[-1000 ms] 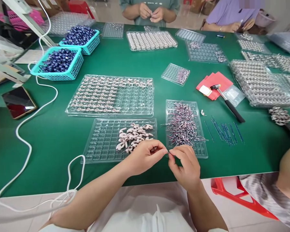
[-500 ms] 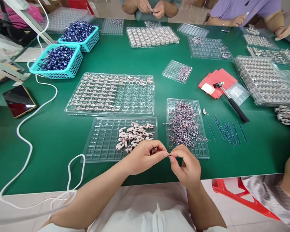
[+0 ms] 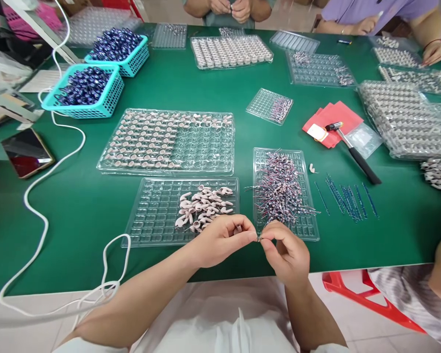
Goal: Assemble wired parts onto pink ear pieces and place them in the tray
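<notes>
Close Work at the Desk [image 3: 191, 93]

Your left hand [image 3: 224, 241] curls its grip around what looks like a pale shell [image 3: 237, 229]; your right hand [image 3: 289, 251] pinches a tiny part [image 3: 258, 239] against the left fingertips [image 3: 250, 237], seemingly for steadiness; loose shells [image 3: 206, 203] and wired pieces [image 3: 281, 185] lie heaped on trays [image 3: 154, 211] just beyond, presumably for short reaches.

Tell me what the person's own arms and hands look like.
The left hand and right hand are ungloved, with no watch or bracelet showing. The forearms are bare up to plain white sleeves, just visible at the picture's bottom edge.
</notes>
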`<move>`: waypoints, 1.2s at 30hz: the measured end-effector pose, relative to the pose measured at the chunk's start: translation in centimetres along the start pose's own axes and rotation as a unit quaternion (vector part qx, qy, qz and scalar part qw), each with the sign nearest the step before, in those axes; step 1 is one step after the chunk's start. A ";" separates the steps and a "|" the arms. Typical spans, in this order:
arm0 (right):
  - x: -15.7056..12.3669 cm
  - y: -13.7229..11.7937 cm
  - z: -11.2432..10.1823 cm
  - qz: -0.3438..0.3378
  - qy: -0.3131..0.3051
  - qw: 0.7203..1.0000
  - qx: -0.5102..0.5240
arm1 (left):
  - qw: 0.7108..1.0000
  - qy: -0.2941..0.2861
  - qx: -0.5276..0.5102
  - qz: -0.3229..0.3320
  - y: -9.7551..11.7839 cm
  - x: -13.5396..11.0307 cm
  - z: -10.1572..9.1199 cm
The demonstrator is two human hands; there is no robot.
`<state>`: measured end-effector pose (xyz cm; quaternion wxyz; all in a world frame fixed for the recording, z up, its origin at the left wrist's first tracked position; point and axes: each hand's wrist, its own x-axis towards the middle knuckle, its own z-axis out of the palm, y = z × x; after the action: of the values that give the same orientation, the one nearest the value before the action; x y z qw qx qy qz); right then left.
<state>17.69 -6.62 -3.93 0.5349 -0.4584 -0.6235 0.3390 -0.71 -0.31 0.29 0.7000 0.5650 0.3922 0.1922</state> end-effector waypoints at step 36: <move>-0.4 0.4 -0.3 0.042 0.061 0.995 0.070 | 0.985 0.030 0.119 0.119 -0.2 -0.4 -0.1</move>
<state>18.03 -6.88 -4.37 0.5881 -0.4649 -0.5449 0.3756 -1.11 -0.58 0.19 0.5878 0.6809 0.3630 0.2430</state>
